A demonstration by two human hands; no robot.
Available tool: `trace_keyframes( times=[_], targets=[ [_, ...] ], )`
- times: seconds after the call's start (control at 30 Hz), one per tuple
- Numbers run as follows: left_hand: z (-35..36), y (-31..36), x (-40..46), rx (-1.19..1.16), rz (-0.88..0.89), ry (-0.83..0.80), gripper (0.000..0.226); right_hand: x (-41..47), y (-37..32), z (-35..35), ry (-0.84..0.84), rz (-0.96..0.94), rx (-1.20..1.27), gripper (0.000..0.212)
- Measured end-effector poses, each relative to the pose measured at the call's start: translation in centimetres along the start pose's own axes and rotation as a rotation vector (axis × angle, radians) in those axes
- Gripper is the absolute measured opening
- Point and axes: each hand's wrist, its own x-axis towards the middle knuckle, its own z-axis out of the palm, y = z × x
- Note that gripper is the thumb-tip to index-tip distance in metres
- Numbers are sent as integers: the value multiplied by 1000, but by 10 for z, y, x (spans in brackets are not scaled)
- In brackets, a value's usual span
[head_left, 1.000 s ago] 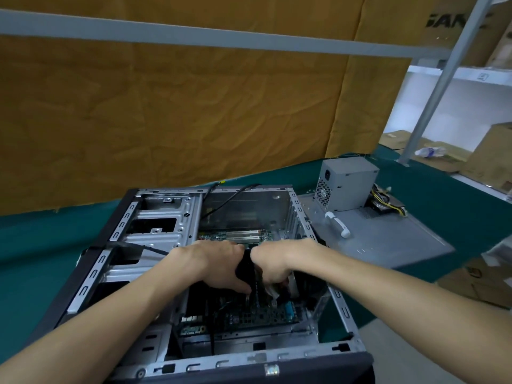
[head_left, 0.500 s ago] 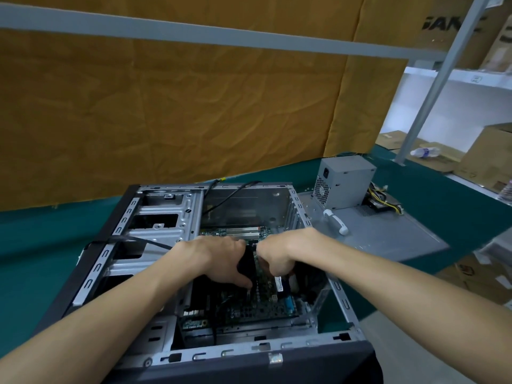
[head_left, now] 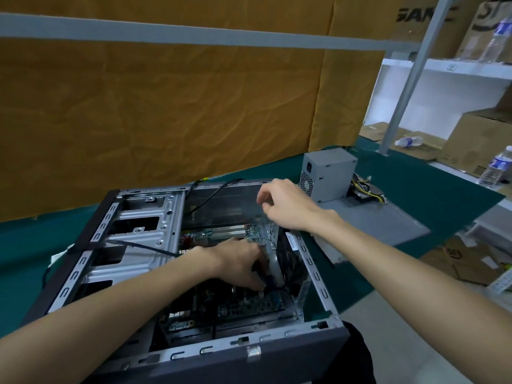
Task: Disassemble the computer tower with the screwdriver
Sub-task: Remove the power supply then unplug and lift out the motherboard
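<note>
**A:** Lying on its side with the side panel off, the computer tower (head_left: 177, 273) sits nearest the viewer on a green table (head_left: 27, 245), open side up. What are the hands doing?

**B:** The left hand (head_left: 243, 266) reaches down into the case, its fingers curled around a dark part beside a grey metal bracket (head_left: 273, 261), probably to work it loose from the motherboard (head_left: 249, 300). What exactly it holds is hard to make out.

**A:** And the right?

**B:** The right hand (head_left: 288, 205) hovers above the case's far edge, fingers loosely curled, holding nothing I can see.

**A:** Further back?

**B:** A grey power supply (head_left: 328, 174) stands on a flat grey panel (head_left: 382, 220), apparently set aside to clear the case. Beyond are brown cardboard (head_left: 166, 106) and shelves. No screwdriver is visible.
</note>
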Motion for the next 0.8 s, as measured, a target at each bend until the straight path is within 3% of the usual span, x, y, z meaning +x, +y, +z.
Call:
trace_keyframes(
  times=[0.3,0.47,0.8],
  targets=[
    [22,4,12,33,-1,64,24,44,-1,28,200,164,62,21],
    [33,4,17,107,-56,158,29,48,-1,39,198,151,-42,20],
    [39,-3,22,107,-46,139,35,41,-2,44,150,67,-226,17]
  ],
)
